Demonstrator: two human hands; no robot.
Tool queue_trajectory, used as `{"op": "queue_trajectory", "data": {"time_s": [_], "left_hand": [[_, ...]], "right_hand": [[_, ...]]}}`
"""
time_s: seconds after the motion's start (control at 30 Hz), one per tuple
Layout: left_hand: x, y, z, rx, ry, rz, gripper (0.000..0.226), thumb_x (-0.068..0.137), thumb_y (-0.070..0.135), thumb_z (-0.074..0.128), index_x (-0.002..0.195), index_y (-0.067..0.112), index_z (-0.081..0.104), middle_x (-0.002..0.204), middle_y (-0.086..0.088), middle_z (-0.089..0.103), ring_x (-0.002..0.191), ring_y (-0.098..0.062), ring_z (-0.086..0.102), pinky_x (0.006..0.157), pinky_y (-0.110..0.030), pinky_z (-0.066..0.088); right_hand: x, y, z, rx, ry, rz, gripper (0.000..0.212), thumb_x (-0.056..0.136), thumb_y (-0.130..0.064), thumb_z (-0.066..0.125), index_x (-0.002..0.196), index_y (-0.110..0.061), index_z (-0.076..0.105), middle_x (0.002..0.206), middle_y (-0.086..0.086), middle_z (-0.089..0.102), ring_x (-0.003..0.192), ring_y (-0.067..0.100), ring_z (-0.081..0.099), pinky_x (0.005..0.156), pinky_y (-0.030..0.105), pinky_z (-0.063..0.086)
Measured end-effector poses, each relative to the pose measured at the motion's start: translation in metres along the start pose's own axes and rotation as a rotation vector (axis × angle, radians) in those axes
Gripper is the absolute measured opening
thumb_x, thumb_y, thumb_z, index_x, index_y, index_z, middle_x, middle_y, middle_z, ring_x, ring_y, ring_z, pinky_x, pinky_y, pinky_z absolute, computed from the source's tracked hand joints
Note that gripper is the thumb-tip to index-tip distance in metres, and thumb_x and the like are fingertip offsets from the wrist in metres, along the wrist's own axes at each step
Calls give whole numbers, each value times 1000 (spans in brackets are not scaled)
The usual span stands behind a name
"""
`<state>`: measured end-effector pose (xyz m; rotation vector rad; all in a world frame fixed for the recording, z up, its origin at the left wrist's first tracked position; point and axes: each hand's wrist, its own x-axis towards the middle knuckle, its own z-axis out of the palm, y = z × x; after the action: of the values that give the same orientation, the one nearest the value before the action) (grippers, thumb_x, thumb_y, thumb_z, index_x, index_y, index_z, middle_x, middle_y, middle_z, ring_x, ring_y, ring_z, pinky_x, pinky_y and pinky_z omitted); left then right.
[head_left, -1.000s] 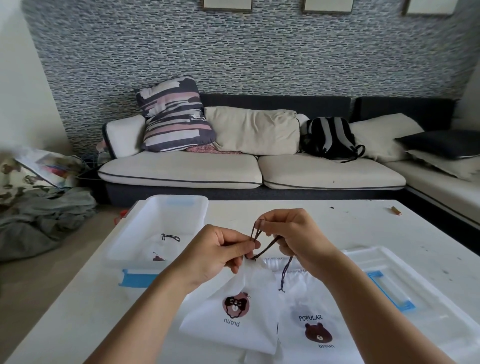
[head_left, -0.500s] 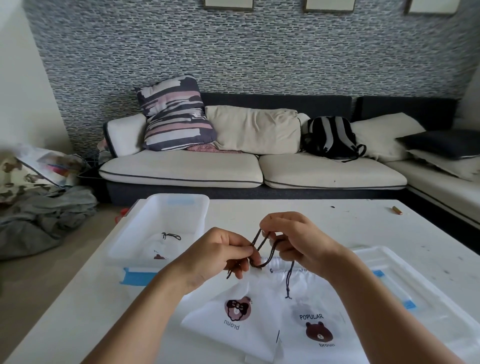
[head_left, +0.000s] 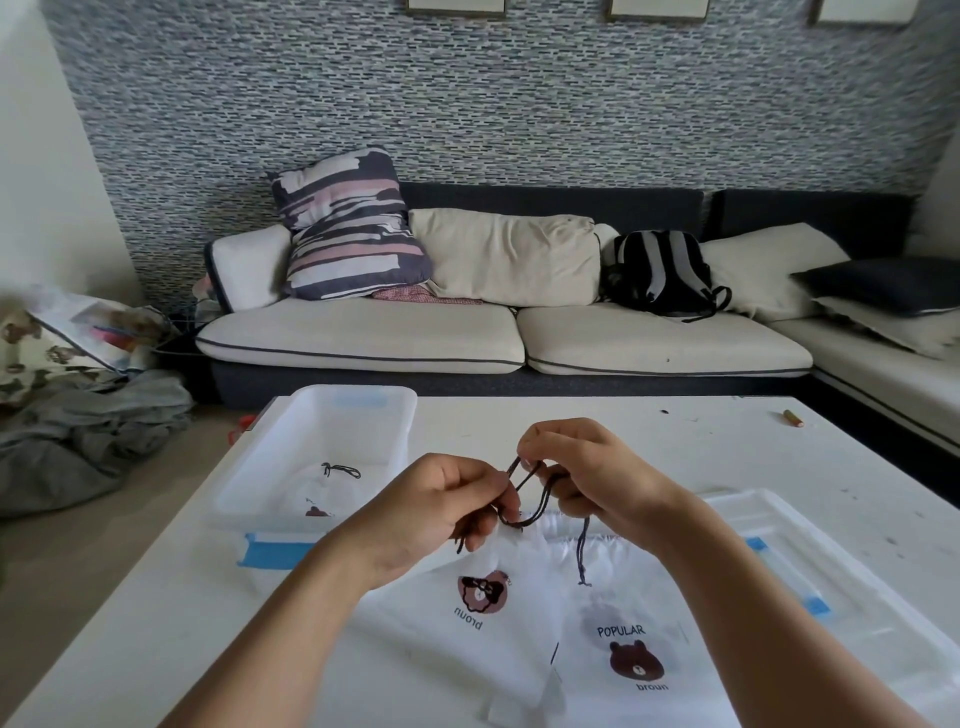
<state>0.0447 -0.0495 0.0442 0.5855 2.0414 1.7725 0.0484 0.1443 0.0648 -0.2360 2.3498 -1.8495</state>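
While in left hand (head_left: 431, 514) and right hand (head_left: 587, 473), drawstring (head_left: 584, 551) above pouch (head_left: 519, 644).

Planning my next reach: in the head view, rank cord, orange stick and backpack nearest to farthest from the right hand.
1. cord: pinched in the right hand.
2. orange stick: far right on the table.
3. backpack: on the sofa, beyond the table.
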Motion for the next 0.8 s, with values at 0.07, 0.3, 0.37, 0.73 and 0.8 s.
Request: {"op": "queue_trajectory", "data": {"time_s": [0.07,0.3,0.37,0.73,0.8], "left_hand": [[1,0,-2,-11,-7,21,24,99,18,56,88,4,73,84,-14,67,60,-15,50,61,-19,43],[4,-3,-3,28,76,46,12,90,8,67,91,6,79,88,-9,77,69,-9,61,61,-20,48],[5,-4,-4,23,131,62,10,87,9,70,90,5,79,85,-11,77,67,-9,62,60,-19,48],[9,-6,-10,-75,313,68,16,86,2,73,91,0,58,83,-19,76,62,-20,62,57,-22,50],[10,-8,-9,-51,310,73,10,87,2,72,86,0,62,82,-17,76,63,-20,61,58,-23,49]], "right_hand": [[0,1,0,33,31,16,21,95,-16,54,77,-5,54,76,10,40,55,15,23,43,23,16],[3,4,6,201,124,53,21,97,-16,49,79,-7,54,82,10,47,61,18,27,46,26,16],[4,4,6,158,123,42,20,97,-16,49,80,-7,54,84,12,43,58,16,27,44,24,18],[-17,-7,-36,-596,72,-1,18,89,-27,74,79,-13,74,61,-4,63,42,4,39,45,15,33],[-21,-14,-38,-624,55,9,24,91,-27,73,72,-12,70,52,-9,56,39,4,35,43,15,31]]}}
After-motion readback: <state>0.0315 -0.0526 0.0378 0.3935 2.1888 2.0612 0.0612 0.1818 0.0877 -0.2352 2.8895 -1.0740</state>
